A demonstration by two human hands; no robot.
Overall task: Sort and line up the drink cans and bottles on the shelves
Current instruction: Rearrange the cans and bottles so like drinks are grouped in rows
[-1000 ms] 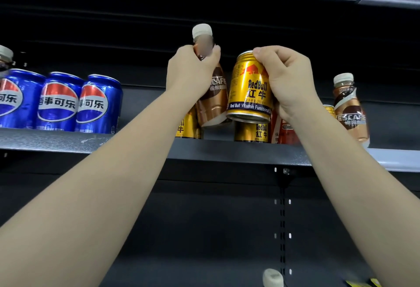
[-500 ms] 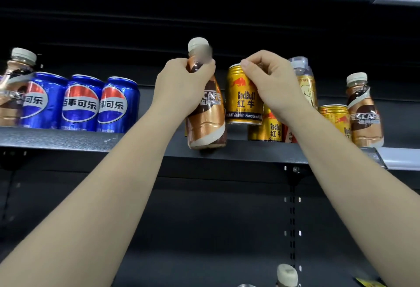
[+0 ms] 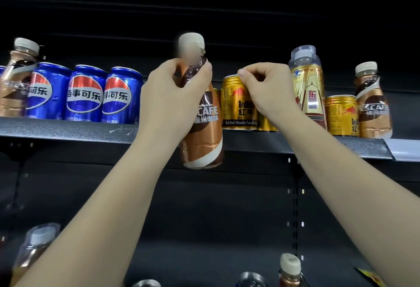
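Observation:
My left hand (image 3: 172, 95) grips the neck of a brown Nescafe bottle (image 3: 202, 127) and holds it in the air in front of the upper shelf (image 3: 68, 129), its base hanging below the shelf edge. My right hand (image 3: 268, 91) is curled over the top rim of a gold Red Bull can (image 3: 236, 107) that stands on the shelf. More gold cans (image 3: 341, 116) stand behind and to the right. Three blue Pepsi cans (image 3: 84, 94) stand in a row at the left.
A second Nescafe bottle (image 3: 16, 82) stands at the far left, a third (image 3: 372, 102) at the far right. A tall yellow bottle (image 3: 309, 86) rises behind my right hand. Bottle tops (image 3: 289, 266) show on the lower shelf, with another bottle (image 3: 34, 248) at lower left.
My right hand has lowered the Red Bull can from the air onto the shelf. My left hand has pulled the Nescafe bottle forward and down past the shelf edge.

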